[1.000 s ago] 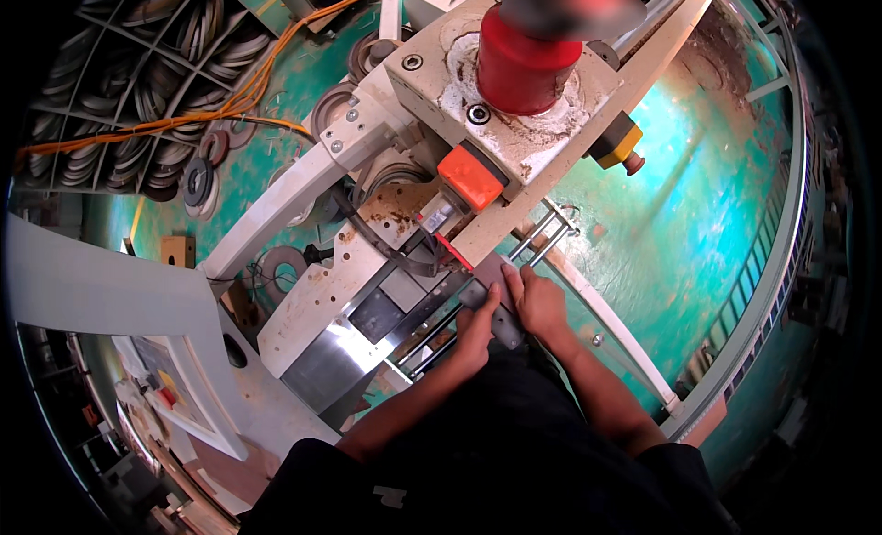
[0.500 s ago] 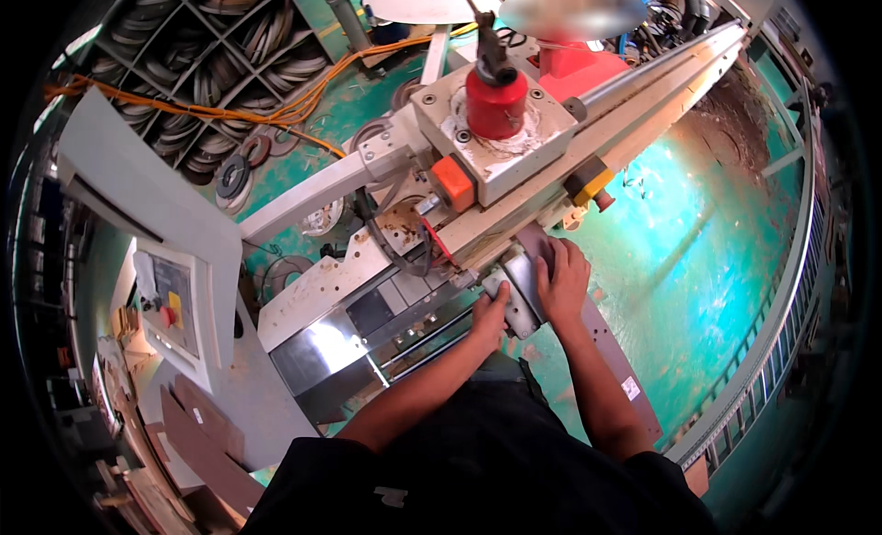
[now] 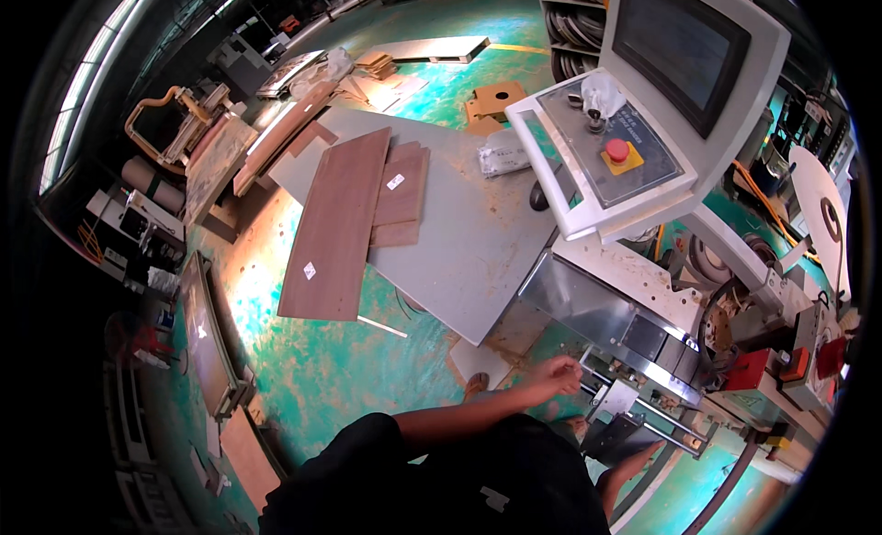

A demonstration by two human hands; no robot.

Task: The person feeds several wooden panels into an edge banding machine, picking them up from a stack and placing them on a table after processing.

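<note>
My left hand (image 3: 558, 377) is out above the floor, left of the machine's rails (image 3: 671, 431), fingers loosely curled with nothing visible in them. My right hand (image 3: 649, 452) is low at the right, beside the rails and a dark part (image 3: 606, 438); its fingers are too small and obscured to read. A steel plate (image 3: 579, 296) lies along the machine above my hands. The control panel (image 3: 616, 121), with a screen and red button, stands over it. A grey table (image 3: 469, 259) carries brown boards (image 3: 322, 241) ahead of me to the left.
At the left are a long bench (image 3: 207, 181), stacked panels (image 3: 280, 144) and a framed panel (image 3: 207, 333) low down. Shelves of coiled bands (image 3: 570, 34) stand at the back, with orange cables (image 3: 767, 204) at the right and loose boards (image 3: 496, 103) on the floor.
My view has swung left, bringing the table and control panel forward. My left hand has left the machine part it gripped; my right hand is now low at the right edge of my body.
</note>
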